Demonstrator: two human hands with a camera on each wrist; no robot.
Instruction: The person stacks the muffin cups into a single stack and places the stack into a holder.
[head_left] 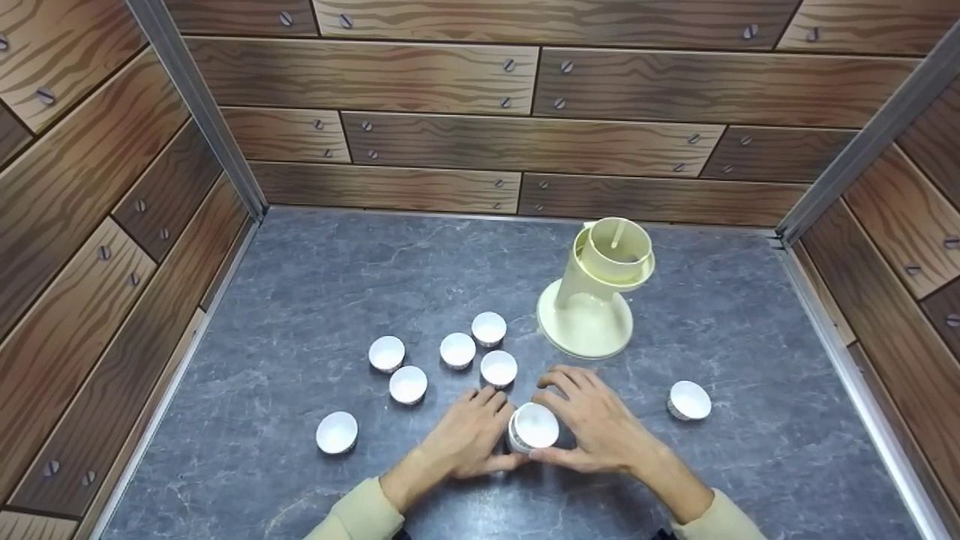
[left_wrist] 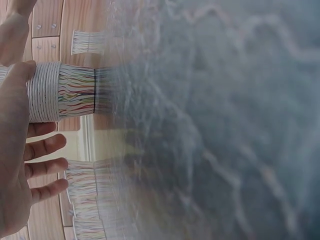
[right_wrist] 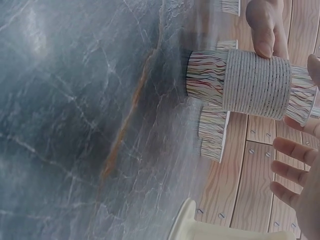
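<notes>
A stack of nested white paper cups (right_wrist: pixel 257 84) with coloured squiggly lines stands upright on the table, its rims forming a ribbed band. My left hand (head_left: pixel 471 436) grips the stack's side between thumb and index finger, the other fingers spread away in the left wrist view. At the top, my right hand (head_left: pixel 596 426) pinches the uppermost paper cup (head_left: pixel 537 426) between thumb and index finger. That cup's patterned side (right_wrist: pixel 301 95) sticks up above the ribbed band, its base hidden inside the stack. The right hand's remaining fingers (right_wrist: pixel 290 172) are extended.
Several single paper cups stand mouth up, including one at far left (head_left: pixel 337 433), one just beyond my hands (head_left: pixel 499 369) and one at right (head_left: pixel 689 400). A pale yellow plastic stand (head_left: pixel 589 326) with a round base and cylinder is behind. Wood-patterned walls (head_left: pixel 420 139) enclose the table.
</notes>
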